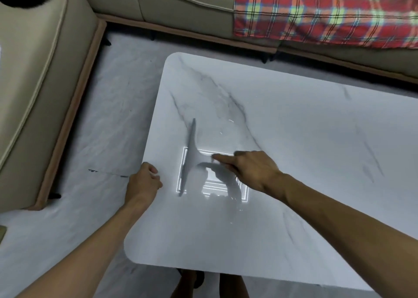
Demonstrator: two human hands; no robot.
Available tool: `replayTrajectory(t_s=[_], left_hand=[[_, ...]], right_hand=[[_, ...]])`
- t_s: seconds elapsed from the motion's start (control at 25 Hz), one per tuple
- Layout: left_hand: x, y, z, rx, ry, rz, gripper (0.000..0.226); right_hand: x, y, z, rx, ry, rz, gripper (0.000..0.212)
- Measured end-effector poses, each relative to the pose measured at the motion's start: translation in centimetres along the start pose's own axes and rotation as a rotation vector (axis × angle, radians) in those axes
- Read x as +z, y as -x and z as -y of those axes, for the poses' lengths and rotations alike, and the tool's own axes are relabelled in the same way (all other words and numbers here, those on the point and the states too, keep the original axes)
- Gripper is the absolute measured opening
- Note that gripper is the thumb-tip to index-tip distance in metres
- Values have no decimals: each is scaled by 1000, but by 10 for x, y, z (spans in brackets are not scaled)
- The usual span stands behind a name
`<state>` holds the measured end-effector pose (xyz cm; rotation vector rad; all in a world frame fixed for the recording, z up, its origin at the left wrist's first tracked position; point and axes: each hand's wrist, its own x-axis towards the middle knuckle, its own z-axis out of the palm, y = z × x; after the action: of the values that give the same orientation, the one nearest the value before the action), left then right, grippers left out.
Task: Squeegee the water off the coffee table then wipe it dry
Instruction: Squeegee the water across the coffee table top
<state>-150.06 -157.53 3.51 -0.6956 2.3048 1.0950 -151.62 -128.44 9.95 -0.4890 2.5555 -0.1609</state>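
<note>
We see the grey T-shaped squeegee (191, 155) on the white marble-patterned coffee table (294, 144), near its left edge. Our right hand (251, 169) grips its handle, forefinger extended. Our left hand (144, 180) curls loosely at that edge, holding nothing.

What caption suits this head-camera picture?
Right hand pushes a squeegee across the marble coffee table; left hand grips its edge.

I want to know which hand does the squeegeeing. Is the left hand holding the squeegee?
No: the right hand holds the squeegee by its handle, while the left hand rests curled at the coffee table edge.
</note>
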Motion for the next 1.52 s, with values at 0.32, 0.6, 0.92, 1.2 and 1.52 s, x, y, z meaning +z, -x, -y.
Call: replayTrajectory(t_s=[0.32, 0.6, 0.92, 1.2, 1.52], left_hand=[[31, -21, -40, 29, -245, 11, 12], [87, -32, -95, -35, -237, 194, 22], [114, -54, -119, -104, -463, 241, 38], [105, -47, -119, -42, -474, 144, 26], [119, -48, -147, 214, -389, 107, 31]], right_hand=[[6, -21, -72, 46, -17, -30, 41], [-22, 32, -164, 156, -17, -61, 41], [-28, -73, -134, 17, -93, -76, 40], [-28, 24, -194, 241, -57, -17, 41], [-91, -92, -200, 315, -306, -169, 45]])
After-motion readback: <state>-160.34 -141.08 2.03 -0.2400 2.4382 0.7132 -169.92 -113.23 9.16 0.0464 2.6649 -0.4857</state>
